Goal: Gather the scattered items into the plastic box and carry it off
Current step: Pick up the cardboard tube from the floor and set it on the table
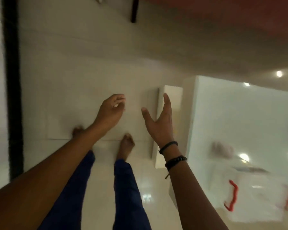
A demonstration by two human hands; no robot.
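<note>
The person is standing barefoot on a pale tiled floor, looking straight down, with both arms reaching out in front. The left hand is hanging over the floor with its fingers loosely curled and nothing in them. The right hand is spreading wide — thumb well apart from the fingers, palm turned inward, also holding nothing. Two dark bracelets are sitting on the right wrist.

A glossy white table is filling the right side, its near corner jutting toward the right hand, its left edge running down just beside the right forearm. On it, near the lower right, the clear plastic box with red latches is resting, blurred; its contents cannot be made out. A pinkish item is lying on the table above the box, apart from it.

A white block is standing between the floor and the table's edge, just beyond the right fingertips. To the left the floor is lying open as far as a black strip along the left side — wide room ahead of the feet.
</note>
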